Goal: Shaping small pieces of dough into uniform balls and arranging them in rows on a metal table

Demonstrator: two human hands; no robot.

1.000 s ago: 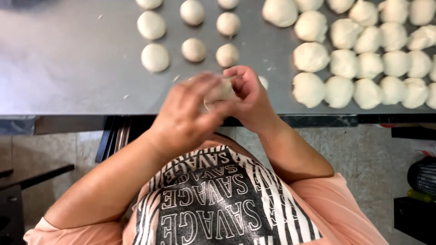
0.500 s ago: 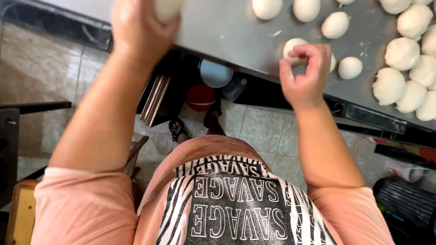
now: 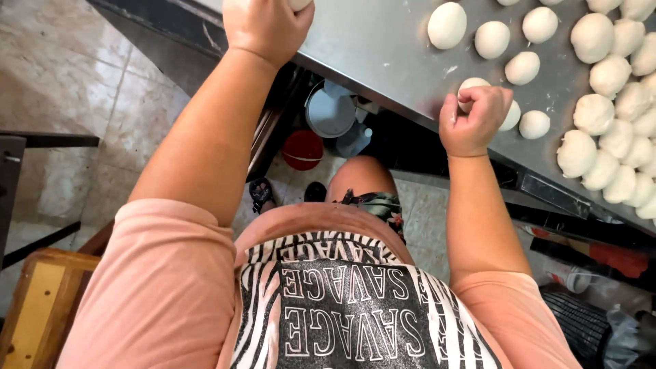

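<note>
Seen from above, looking down past a pink-sleeved torso to a brushed steel table (image 3: 383, 48), dull grey, flat, lightly dusted with flour, its near edge running diagonally from upper left down to lower right. Left hand (image 3: 268, 26) stretched far along that edge toward the table's left end, fingers curled down over a pale dough ball (image 3: 299, 3), only a sliver of it showing at the top border; grasping it from above. Right hand (image 3: 475, 116) closed in a loose fist just inside the table's near edge, thumb and fingers pinching a second dough ball (image 3: 470, 87), smooth, matte, off-white, roundish with no clear long axis, resting against the steel. Just beside that fist, farther onto the table, two more small balls (image 3: 534, 124), near each other but apart. Beyond them, deeper on the table, a loose row of rounded balls (image 3: 447, 24), each spaced from the next. Toward the table's right end, a crowded heap of lumpier dough pieces (image 3: 601, 164), touching one another and reaching almost to the near edge. Bare steel open between the two hands, wide and unobstructed. Under the table, on a tiled floor (image 3: 61, 82), a grey round lid or bucket (image 3: 330, 113) and a red bowl (image 3: 303, 149). Left of the table, a wooden stool corner (image 3: 34, 301).
</note>
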